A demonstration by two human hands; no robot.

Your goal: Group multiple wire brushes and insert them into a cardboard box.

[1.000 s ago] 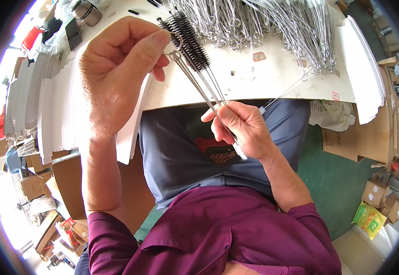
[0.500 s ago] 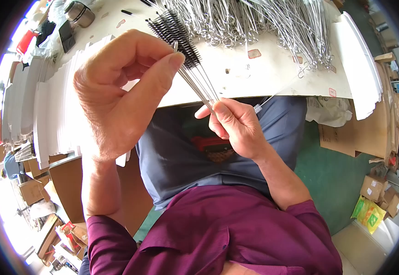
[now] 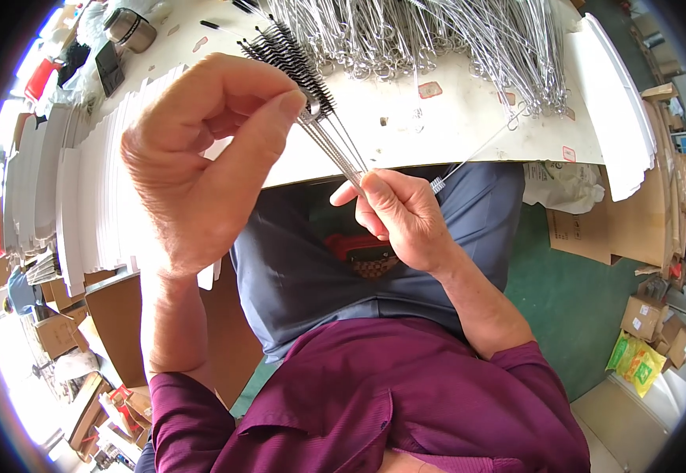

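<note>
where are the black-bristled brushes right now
In the head view, upper left of centre: the black-bristled brushes show just beyond the left hand, their wire stems running down into the right hand.

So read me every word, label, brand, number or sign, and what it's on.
No text is legible enough to quote.
Steel flask: marking too small to read.
Red-edged sticker: print too small.
Yellow-green bag: print too blurred.
Labelled cardboard box at right: too small.
</note>
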